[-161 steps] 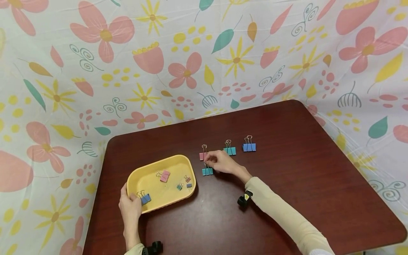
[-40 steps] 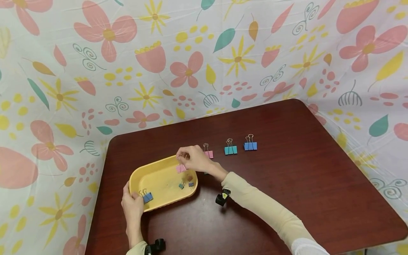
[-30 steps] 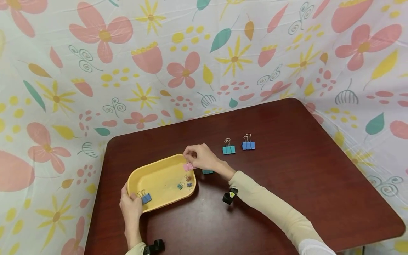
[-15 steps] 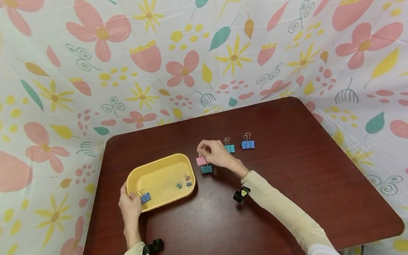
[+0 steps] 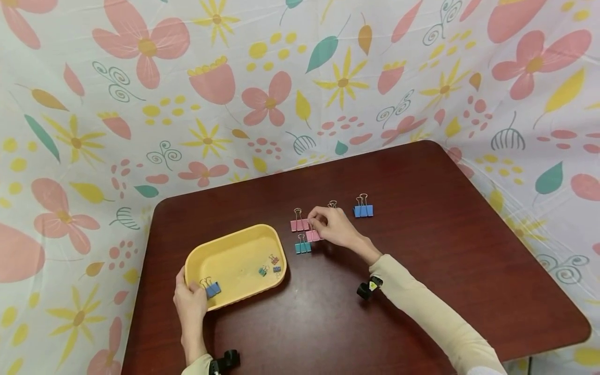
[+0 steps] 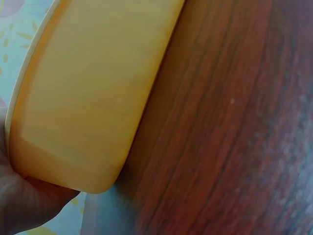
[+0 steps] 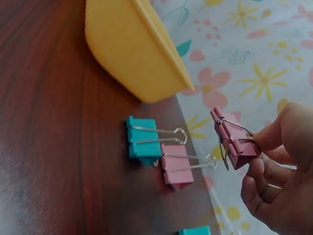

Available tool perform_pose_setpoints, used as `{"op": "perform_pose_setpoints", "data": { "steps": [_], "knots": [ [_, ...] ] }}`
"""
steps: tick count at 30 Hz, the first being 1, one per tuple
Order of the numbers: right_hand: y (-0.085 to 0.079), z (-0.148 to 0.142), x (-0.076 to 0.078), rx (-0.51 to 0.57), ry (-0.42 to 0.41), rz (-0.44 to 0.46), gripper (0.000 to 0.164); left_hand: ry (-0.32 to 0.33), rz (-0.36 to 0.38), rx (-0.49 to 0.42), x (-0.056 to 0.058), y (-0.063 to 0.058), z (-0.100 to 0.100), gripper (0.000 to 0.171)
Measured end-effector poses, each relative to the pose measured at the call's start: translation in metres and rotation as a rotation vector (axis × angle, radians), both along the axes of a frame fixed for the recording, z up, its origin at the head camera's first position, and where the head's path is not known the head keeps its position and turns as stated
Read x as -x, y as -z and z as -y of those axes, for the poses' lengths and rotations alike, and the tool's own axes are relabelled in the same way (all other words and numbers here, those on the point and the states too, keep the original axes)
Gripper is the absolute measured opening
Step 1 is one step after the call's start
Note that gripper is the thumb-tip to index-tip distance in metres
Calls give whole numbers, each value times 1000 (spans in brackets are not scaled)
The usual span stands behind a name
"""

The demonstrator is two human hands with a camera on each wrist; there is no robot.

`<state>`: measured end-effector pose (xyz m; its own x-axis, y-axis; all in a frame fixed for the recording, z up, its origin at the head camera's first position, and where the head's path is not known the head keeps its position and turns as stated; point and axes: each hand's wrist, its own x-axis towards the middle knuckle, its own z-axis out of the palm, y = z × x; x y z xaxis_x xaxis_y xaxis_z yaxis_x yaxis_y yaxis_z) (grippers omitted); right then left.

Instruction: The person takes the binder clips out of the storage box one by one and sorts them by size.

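Head view, left to right: left hand (image 5: 189, 302) gripped the near-left end of the yellow plastic round-cornered tray (image 5: 234, 263), thumb at the rim, presumably steadying it. Inside: blue metal binder clip (image 5: 213, 289) by that hand; small reddish clip (image 5: 274, 260), small green clip (image 5: 263, 271) and small blue clip (image 5: 277, 269) bunched at the right end.

Right of tray, on the dark red-brown wood-grain table (image 5: 304, 328), a pink metal binder clip (image 5: 298, 225) stood handles-up behind a teal metal binder clip (image 5: 302, 248); couldn't tell if touching. Right hand (image 5: 336, 228) pinched a second pink binder clip (image 5: 312, 236) near its handle end, just beside those two, probably to keep the body free for setting down. Right wrist view showed it apart from both. Rear teal clip (image 5: 332, 203): mostly hidden by that hand, handles showing. Standing blue clip (image 5: 363, 211) ended the row, likely spaced for finger access.

Tight side: tray wall plus two close clips. Freer room: right of the row and nearside, table edges well off. Far edge met floral cloth (image 5: 269, 104).
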<state>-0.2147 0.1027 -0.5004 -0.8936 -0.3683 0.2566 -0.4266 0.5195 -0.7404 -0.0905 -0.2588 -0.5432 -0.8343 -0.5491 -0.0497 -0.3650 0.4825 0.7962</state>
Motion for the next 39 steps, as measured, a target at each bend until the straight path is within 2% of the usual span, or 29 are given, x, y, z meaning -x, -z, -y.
{"op": "perform_pose_setpoints", "data": {
  "steps": [10,19,29,33,39],
  "knots": [
    [21,-22,-5,2,12,-17,9,7,-5,-3,-1,-1,0,51],
    [40,-43,-6,-1,59,55,10,10,-2,11,-1,0,1,50],
    [52,-51,-4,-40,52,65,11,6,10,17,1,1,2,50],
    [52,-51,-3,-59,67,27,11,4,12,13,2,0,2,50],
    [49,-51,-1,-72,99,-100,14,-1,25,-1,2,2,2,49]
  ]
}}
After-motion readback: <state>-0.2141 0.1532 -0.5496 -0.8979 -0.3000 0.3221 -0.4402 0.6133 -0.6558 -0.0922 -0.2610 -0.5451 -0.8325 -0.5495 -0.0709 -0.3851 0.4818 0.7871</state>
